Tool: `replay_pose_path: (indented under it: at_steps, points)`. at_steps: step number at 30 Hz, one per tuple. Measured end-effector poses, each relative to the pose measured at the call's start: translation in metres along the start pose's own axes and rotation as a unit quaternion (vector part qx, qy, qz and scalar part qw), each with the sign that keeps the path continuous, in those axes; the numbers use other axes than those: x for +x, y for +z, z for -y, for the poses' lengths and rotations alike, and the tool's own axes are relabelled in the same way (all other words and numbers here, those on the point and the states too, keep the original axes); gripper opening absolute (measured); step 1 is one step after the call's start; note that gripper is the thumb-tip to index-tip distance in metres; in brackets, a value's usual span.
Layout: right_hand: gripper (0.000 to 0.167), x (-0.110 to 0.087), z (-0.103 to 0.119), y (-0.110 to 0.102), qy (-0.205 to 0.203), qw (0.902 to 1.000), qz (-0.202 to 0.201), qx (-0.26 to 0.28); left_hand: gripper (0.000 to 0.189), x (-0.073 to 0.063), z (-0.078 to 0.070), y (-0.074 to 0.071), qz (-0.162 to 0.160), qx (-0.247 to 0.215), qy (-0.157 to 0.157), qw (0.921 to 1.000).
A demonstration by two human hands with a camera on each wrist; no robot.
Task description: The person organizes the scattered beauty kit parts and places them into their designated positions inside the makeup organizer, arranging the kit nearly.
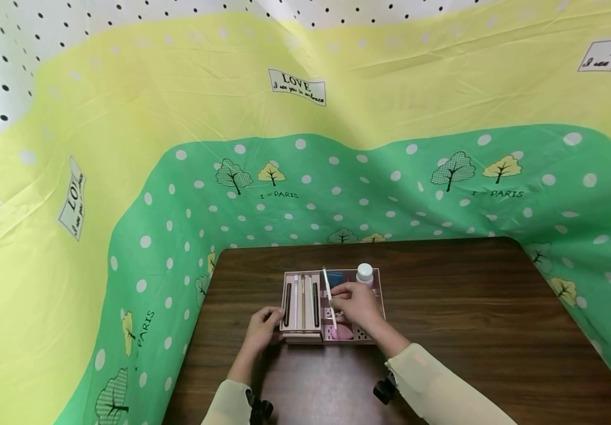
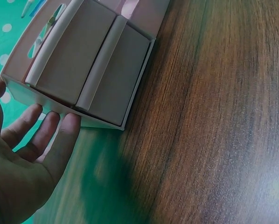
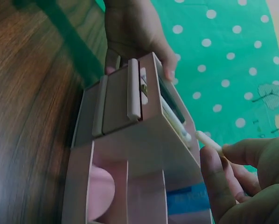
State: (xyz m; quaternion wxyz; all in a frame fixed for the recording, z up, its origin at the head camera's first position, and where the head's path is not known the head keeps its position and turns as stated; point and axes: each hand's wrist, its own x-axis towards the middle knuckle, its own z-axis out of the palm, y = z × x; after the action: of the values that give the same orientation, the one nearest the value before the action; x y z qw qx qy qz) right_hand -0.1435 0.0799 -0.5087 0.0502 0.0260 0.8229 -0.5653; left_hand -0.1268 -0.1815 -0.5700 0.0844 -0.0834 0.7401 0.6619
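Observation:
A pink storage organizer (image 1: 303,338) sits on the table, with two drawers at its front left. My left hand (image 1: 262,326) holds its left side, thumb at the upper edge and fingertips (image 2: 70,122) against the side wall. Between thumb and fingers, my right hand (image 1: 357,304) pinches a slim white-handled brush (image 1: 329,289) above the organizer. The brush's brownish tip points away from me. Several pens and brushes (image 1: 303,301) lie side by side in the top left tray. In the right wrist view, the white handle end (image 3: 207,140) sticks out past my fingertips.
The organizer's right compartments hold a white-capped bottle (image 1: 365,274), a blue packet (image 1: 335,278) and a pink oval item (image 1: 342,332). Dark wood table (image 1: 454,307) surrounds it. A green and yellow patterned curtain (image 1: 379,189) hangs behind and on both sides.

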Motion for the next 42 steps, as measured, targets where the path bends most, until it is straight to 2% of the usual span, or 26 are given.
replay_pose_path:
  at_steps: [5, 11, 15, 23, 32, 42]
  points:
    - [0.018, 0.003, 0.001, 0.013, -0.020, 0.9995, 0.007, -0.024, 0.028, -0.001, -0.001, 0.000, -0.002, 0.001, -0.001, 1.0000]
    - [0.021, 0.007, -0.001, 0.026, 0.002, 0.9989, 0.037, 0.030, 0.028, -0.001, -0.002, -0.001, -0.004, 0.001, -0.007, 1.0000]
    - [0.023, 0.009, -0.001, 0.033, 0.014, 0.9981, 0.044, 0.042, 0.029, -0.001, -0.001, 0.000, -0.003, 0.000, -0.008, 1.0000]
    - [0.021, 0.016, -0.001, 0.040, 0.010, 0.9988, 0.046, -0.015, 0.031, -0.001, -0.002, 0.000, 0.005, -0.005, -0.009, 0.9999]
    - [0.024, 0.021, 0.006, 0.042, 0.021, 0.9977, 0.052, -0.039, 0.031, 0.001, -0.002, 0.001, 0.004, -0.005, -0.001, 1.0000]
    - [0.027, 0.021, 0.006, 0.042, 0.018, 0.9971, 0.063, -0.039, 0.034, 0.021, 0.032, -0.002, -0.004, -0.005, -0.010, 0.9999]
